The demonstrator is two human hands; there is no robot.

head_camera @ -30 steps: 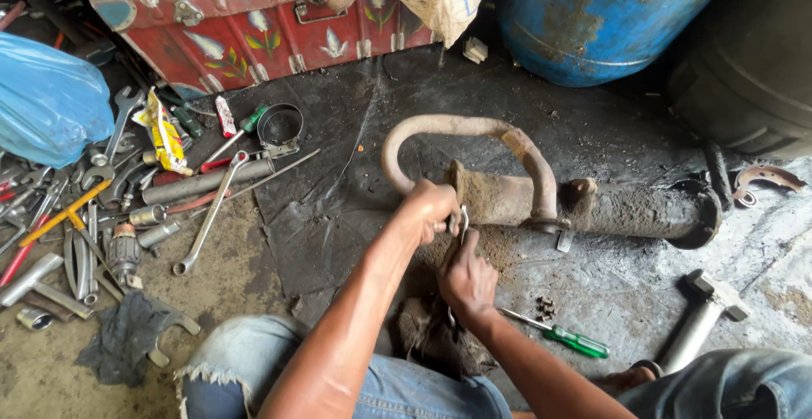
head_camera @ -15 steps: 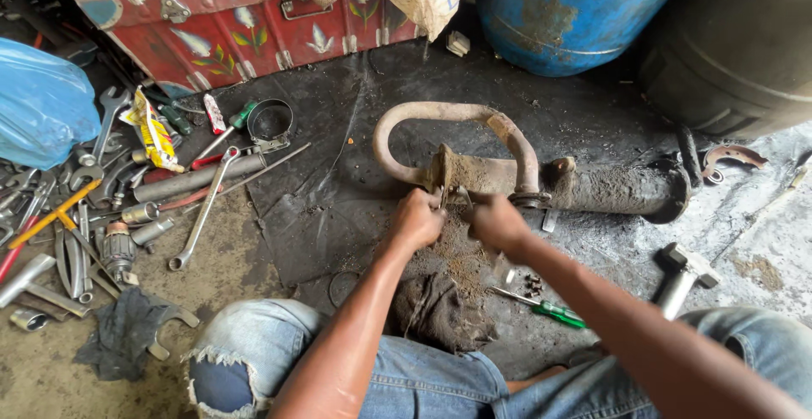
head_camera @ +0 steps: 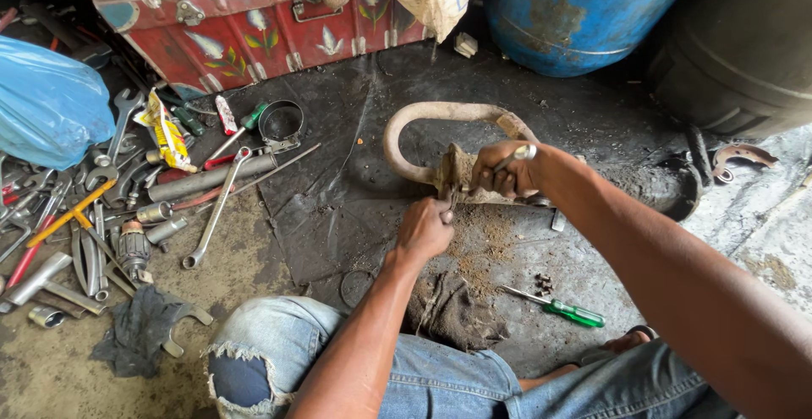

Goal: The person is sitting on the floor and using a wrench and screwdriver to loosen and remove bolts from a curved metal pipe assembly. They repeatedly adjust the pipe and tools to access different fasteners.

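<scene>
1. While both hands work at it, the rusty exhaust pipe [head_camera: 440, 119] lies on a black floor mat [head_camera: 338, 208]; its curved loop bends away from the person, w/ the flange end [head_camera: 457, 174] nearest the hands.
2. Right hand [head_camera: 503, 169]: clenched round the pipe just beside the flange, also gripping a small metal tool [head_camera: 518, 155] whose shiny end sticks up past the knuckles.
3. Left hand [head_camera: 423, 229]: closed in a fist, fingertips pinched at the near side of the flange; can't tell what it's pinching, too small.
4. Rust crumbs [head_camera: 478, 246] scattered on the mat on the person's side of the pipe.
5. Green-handled screwdriver [head_camera: 562, 307] lies nearer the person than the pipe, apart from it; few small nuts [head_camera: 543, 284] between the two.
6. Long spanner [head_camera: 218, 208] + pile of wrenches [head_camera: 76, 224] well left of the pipe, off the mat edge.
7. Red painted metal box [head_camera: 245, 21] beyond the pipe to the left; blue drum [head_camera: 575, 13] beyond it to the right.
</scene>
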